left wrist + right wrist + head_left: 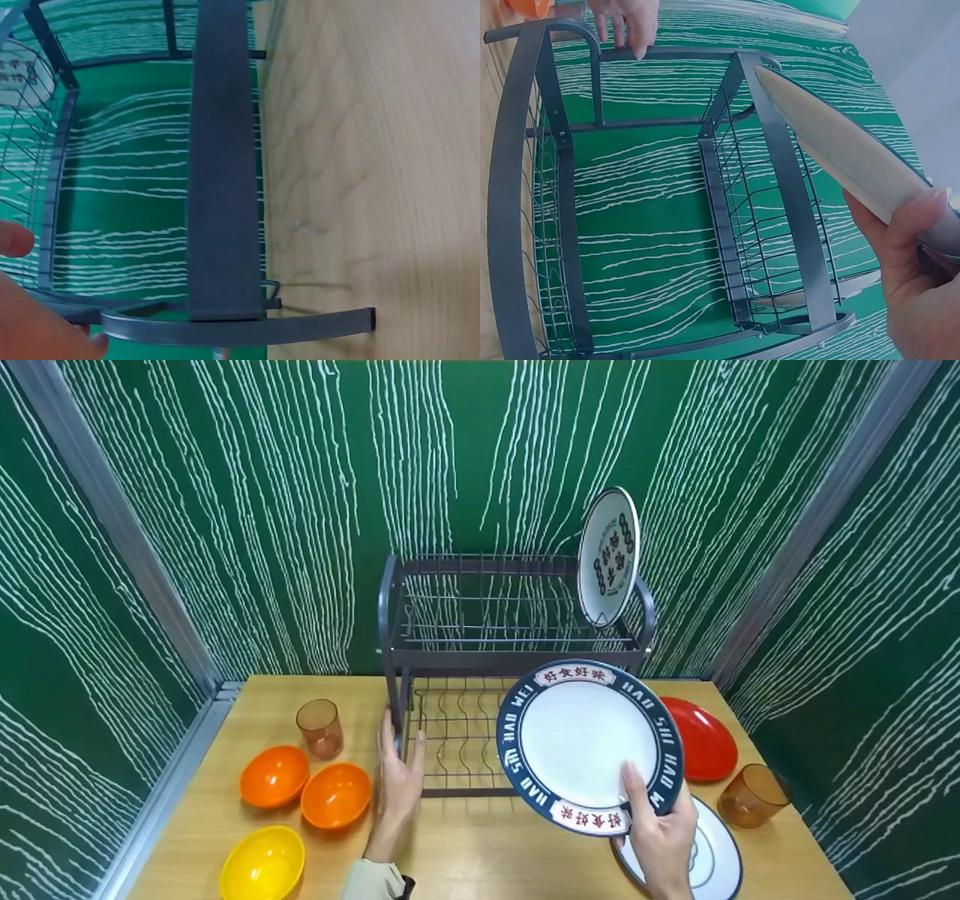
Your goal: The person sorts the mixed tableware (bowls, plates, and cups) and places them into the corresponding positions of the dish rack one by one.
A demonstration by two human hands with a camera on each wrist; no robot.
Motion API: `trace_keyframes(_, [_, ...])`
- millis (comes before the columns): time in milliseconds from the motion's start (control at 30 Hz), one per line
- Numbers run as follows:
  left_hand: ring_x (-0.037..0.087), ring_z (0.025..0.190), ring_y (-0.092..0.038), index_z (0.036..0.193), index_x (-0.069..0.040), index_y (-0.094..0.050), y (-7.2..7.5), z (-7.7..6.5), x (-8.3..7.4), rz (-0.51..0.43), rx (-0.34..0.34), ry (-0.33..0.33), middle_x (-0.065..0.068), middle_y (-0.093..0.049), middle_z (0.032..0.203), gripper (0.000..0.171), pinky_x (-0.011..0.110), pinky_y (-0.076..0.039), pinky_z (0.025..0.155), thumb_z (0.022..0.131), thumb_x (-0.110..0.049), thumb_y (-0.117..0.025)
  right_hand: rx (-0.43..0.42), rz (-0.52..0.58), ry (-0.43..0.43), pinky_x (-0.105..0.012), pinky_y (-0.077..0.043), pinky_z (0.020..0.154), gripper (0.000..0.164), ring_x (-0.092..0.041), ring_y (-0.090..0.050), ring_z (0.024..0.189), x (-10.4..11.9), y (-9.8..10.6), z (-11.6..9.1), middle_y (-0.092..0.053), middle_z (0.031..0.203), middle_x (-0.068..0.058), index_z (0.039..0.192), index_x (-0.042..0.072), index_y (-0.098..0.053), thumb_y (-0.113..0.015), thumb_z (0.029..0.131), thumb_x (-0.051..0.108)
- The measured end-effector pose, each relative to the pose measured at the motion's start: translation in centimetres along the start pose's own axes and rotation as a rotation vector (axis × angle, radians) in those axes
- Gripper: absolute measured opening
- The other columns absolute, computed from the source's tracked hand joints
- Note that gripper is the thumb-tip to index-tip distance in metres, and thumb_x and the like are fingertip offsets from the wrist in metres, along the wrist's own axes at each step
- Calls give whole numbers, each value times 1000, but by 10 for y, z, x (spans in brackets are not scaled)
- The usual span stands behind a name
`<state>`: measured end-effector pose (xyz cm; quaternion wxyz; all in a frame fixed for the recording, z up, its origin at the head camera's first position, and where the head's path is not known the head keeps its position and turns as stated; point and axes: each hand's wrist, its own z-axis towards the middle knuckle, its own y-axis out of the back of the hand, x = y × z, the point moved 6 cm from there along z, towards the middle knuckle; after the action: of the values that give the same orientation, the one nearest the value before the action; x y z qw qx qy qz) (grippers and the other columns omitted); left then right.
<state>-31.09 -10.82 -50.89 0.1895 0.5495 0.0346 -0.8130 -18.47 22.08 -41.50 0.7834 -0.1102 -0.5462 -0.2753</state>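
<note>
Your right hand is gripping a plate that's kinda blocking the rack your spread left hand is touching, bowls sitting left of it.

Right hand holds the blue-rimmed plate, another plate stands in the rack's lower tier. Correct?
Wrong tier: the head view shows that plate standing in the upper tier of the rack. The right hand does hold the blue-rimmed plate.

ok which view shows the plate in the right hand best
The head view: the held plate faces it, lettered blue rim and white centre visible. Right wrist shows it steeply slanted; it can't be made out in left wrist.
</note>
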Motion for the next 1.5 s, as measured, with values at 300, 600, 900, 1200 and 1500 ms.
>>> trace_keyframes(300, [42,121,-44,136,2,-39,-1,14,2,-162,-4,-40,27,-45,131,46,57,-31,104,94,-7,-57,-7,13,27,-20,-54,62,39,-17,-64,74,4,0,6,-64,102,-2,132,16,-50,-58,95,23])
trace_keyframes(600, [20,79,-48,104,3,-55,-3,26,18,-26,-159,-174,11,-52,87,14,30,-43,67,97,-9,-53,-31,87,171,-22,-55,70,41,-16,-66,86,17,2,13,-64,113,-9,134,8,-49,-58,94,10])
trace_keyframes(900, [18,76,-45,100,-3,-55,-9,33,37,18,-212,-206,6,-48,81,12,31,-40,65,98,-16,-52,-84,99,194,-23,-53,77,46,-13,-65,96,29,5,26,-61,121,-8,138,14,-47,-59,93,11])
trace_keyframes(1200, [18,75,-46,97,-2,-55,-8,31,36,58,-260,-278,7,-49,81,9,34,-42,64,97,-10,-53,-159,145,319,-25,-55,71,43,-16,-67,92,57,11,39,-63,116,-14,135,9,-50,-58,93,5])
trace_keyframes(1500, [18,75,-45,95,-4,-54,-9,31,38,58,-249,-169,6,-47,82,18,32,-42,64,99,-22,-51,-307,126,419,-24,-54,74,45,-17,-66,98,81,13,51,-63,117,-16,137,9,-48,-57,93,5])
